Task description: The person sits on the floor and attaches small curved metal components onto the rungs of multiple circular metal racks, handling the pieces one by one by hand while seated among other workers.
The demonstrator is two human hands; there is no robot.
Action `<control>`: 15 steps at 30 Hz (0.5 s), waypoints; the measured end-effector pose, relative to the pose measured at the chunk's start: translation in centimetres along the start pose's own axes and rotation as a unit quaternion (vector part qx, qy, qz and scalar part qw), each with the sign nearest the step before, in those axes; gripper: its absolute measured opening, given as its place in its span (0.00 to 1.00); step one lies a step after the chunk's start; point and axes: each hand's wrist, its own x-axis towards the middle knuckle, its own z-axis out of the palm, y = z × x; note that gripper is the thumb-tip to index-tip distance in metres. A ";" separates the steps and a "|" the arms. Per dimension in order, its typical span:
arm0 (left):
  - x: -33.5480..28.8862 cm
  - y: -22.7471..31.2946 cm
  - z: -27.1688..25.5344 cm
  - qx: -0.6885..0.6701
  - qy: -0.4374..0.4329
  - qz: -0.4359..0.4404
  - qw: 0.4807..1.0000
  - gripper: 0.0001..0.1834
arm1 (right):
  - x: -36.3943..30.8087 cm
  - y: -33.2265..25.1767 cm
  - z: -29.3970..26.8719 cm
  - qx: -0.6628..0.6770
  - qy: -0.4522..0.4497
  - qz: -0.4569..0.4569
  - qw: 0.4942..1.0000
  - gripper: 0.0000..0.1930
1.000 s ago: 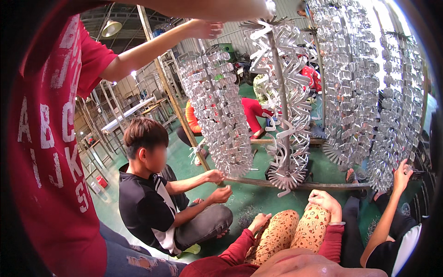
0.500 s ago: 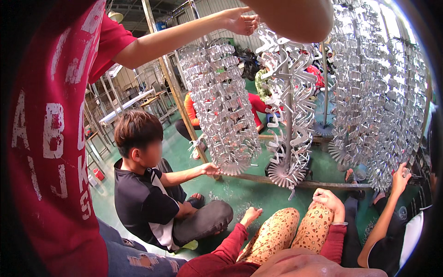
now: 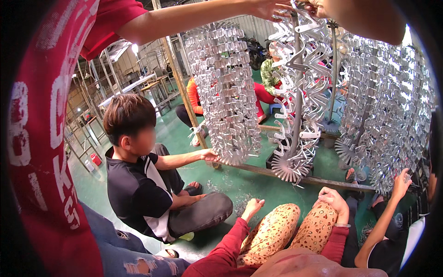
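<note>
My left hand [image 3: 253,209], in a dark red sleeve, hovers beside my left knee with its fingers curled; what is inside them, if anything, is hidden. On my right knee [image 3: 318,216], in leopard-print trousers, lies my right hand [image 3: 331,201], fingers draped over the cloth and holding nothing. Beyond my knees stands a pole [image 3: 297,99] hung with shiny bent metal pieces [image 3: 314,135]. A standing co-worker's hand [image 3: 272,10] reaches to the top of this pole from the left; another hand [image 3: 317,8] touches there from the right.
A seated co-worker [image 3: 138,180] at the left touches the base of a fuller column of metal pieces [image 3: 226,92]. More loaded columns [image 3: 387,101] stand at the right, near another person's hand [image 3: 400,184]. A low wooden rail [image 3: 258,172] runs along the green floor [image 3: 272,191].
The standing co-worker's arm has moved right to the pole's top, and a second hand now shows there. The whole view has shifted slightly. My hands stay about where they were.
</note>
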 end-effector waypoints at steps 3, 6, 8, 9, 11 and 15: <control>-0.1 0.9 -0.3 0.024 0.005 0.016 1.000 0.21 | 0.0 0.4 -0.2 0.029 0.006 0.003 1.000 0.09; -2.0 3.0 -1.6 0.038 0.010 0.029 0.999 0.21 | 0.2 0.3 0.1 0.017 0.006 0.007 1.000 0.09; -2.1 3.5 -2.2 0.035 0.010 0.040 0.999 0.20 | 0.2 0.2 -0.3 -0.015 0.018 0.010 1.000 0.10; -1.9 3.8 -2.3 0.032 0.010 0.048 0.998 0.20 | -0.1 -0.3 -0.3 -0.006 0.015 0.008 1.000 0.10; -1.8 3.6 -2.9 0.034 0.012 0.055 0.998 0.20 | 0.1 -0.1 -0.4 -0.027 0.018 0.001 0.999 0.10; -2.6 2.9 -4.1 0.061 0.022 0.052 0.997 0.20 | 0.8 0.4 -0.2 -0.045 0.004 -0.003 0.999 0.09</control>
